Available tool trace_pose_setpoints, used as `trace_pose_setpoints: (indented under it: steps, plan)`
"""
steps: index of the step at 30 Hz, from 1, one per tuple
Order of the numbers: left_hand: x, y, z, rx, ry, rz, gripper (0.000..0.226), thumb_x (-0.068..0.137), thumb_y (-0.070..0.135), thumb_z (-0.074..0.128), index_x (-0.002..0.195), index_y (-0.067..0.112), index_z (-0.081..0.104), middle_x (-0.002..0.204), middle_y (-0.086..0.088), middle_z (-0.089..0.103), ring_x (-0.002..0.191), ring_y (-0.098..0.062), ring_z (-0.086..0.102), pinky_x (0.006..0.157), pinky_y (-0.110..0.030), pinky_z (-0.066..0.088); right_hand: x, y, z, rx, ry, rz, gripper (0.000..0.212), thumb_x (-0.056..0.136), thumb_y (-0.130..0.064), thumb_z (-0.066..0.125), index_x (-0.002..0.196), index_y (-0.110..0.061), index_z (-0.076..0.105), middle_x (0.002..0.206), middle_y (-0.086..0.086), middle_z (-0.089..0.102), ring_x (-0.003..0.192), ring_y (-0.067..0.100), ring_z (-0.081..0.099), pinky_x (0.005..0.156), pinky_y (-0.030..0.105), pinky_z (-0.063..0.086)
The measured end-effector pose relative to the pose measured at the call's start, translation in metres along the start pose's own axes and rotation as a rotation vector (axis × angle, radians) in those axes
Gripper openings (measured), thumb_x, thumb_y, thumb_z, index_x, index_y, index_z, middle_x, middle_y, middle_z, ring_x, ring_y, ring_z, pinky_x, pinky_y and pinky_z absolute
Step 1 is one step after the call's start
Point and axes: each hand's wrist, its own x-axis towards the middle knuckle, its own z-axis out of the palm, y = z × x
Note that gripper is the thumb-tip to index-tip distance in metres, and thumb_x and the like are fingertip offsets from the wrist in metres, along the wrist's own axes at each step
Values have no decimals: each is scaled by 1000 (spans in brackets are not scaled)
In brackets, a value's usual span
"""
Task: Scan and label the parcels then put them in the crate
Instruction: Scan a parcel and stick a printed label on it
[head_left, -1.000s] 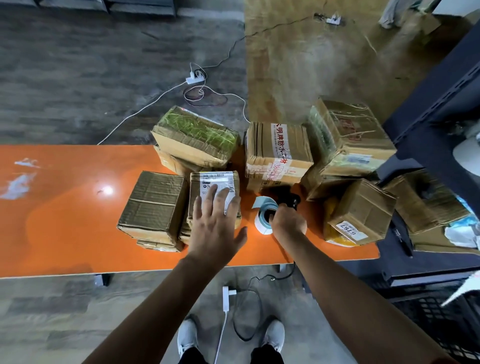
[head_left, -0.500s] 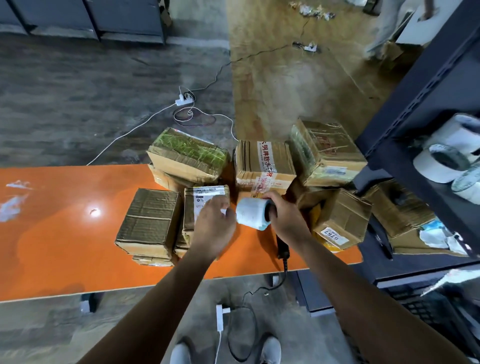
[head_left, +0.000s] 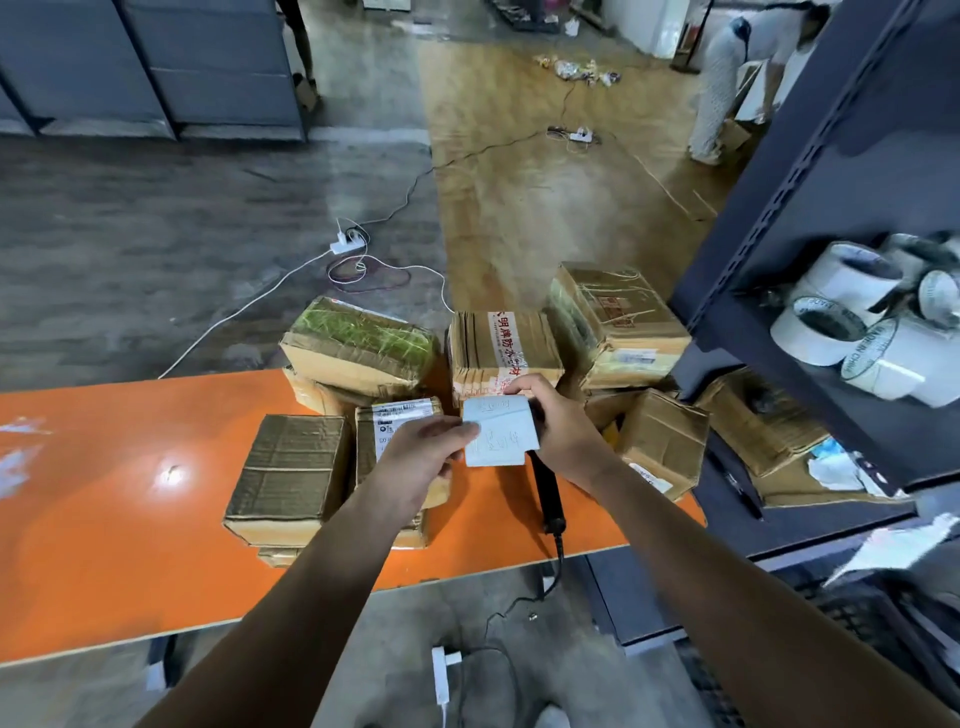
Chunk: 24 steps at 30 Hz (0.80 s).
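Several cardboard parcels crowd the right half of the orange table (head_left: 119, 519). One parcel with a printed white label (head_left: 400, 415) lies just under my hands. My right hand (head_left: 563, 434) grips a white label roll (head_left: 501, 431) together with a black handheld scanner (head_left: 545, 499), whose handle hangs down toward the table edge. My left hand (head_left: 421, 460) pinches the left edge of the roll's outer label. A brown unlabelled parcel (head_left: 291, 475) sits to the left.
A dark metal shelf (head_left: 831, 218) stands at the right with white tape rolls (head_left: 852, 317) on it. A black crate (head_left: 872, 623) sits low at the right. Cables and a power strip (head_left: 347, 241) lie on the floor beyond the table. A person (head_left: 722, 88) stands far back.
My right hand lifted the label roll and scanner off the table. My left hand left the labelled parcel and moved to the roll, now pinching its label edge. The view tilted up.
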Motion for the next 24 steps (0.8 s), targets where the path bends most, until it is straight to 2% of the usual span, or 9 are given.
trace_pose_setpoints:
  steps: [3,5,8,10,13,16,19,21,24]
  plan:
    - [1,-3,3,-29,64,10,9,87,15,72,86,7,67,62,-2,57,57,-14,49,54,-26,37,-1,-2,3,8,97,82,25,97,-12,54,120,-24,54,104,-4,68,89,14,66,71,38,56]
    - [2,-4,4,0,113,9,11,88,18,71,86,8,67,58,0,55,55,-14,48,58,-28,38,-2,-2,4,129,151,149,18,100,-15,49,109,-28,58,99,-9,65,90,20,65,73,39,58]
    - [4,-4,5,6,160,15,12,89,18,70,82,9,67,57,1,54,52,-12,48,55,-25,39,-7,-5,5,369,69,230,14,98,-27,56,100,-41,59,97,-6,66,96,15,65,74,29,60]
    - [6,-3,5,5,169,17,12,89,17,69,82,8,66,58,0,54,49,-11,47,51,-24,38,-10,-6,7,416,50,230,20,92,-29,64,100,-47,58,99,-9,69,98,10,66,78,28,59]
    - [6,-1,6,-22,142,4,10,88,16,70,84,8,68,59,-1,54,53,-14,47,53,-27,36,-12,-7,6,380,79,204,34,87,-27,69,102,-54,55,96,-15,71,95,2,65,79,18,53]
    - [7,1,8,-62,160,-47,13,87,22,69,81,11,70,62,-2,60,56,-16,50,58,-30,38,-15,-8,5,344,66,175,41,84,-23,73,105,-53,55,90,-14,70,91,-1,64,78,9,46]
    - [9,2,10,-27,202,-74,14,88,23,68,82,11,70,67,-4,62,57,-16,50,59,-31,38,-16,-9,5,306,65,164,34,86,-21,72,101,-48,59,101,-14,67,98,-2,62,80,10,46]
    - [10,1,11,-33,201,-73,12,88,21,68,83,10,70,69,-5,62,56,-16,50,56,-29,36,-17,-9,5,313,83,156,27,90,-21,68,100,-45,61,109,-17,65,104,-3,59,79,6,45]
    - [9,1,12,-52,205,-82,12,87,18,69,80,9,70,69,-6,60,51,-14,47,53,-29,35,-18,-9,5,294,100,146,26,90,-21,68,99,-45,62,108,-19,66,100,-10,58,77,2,43]
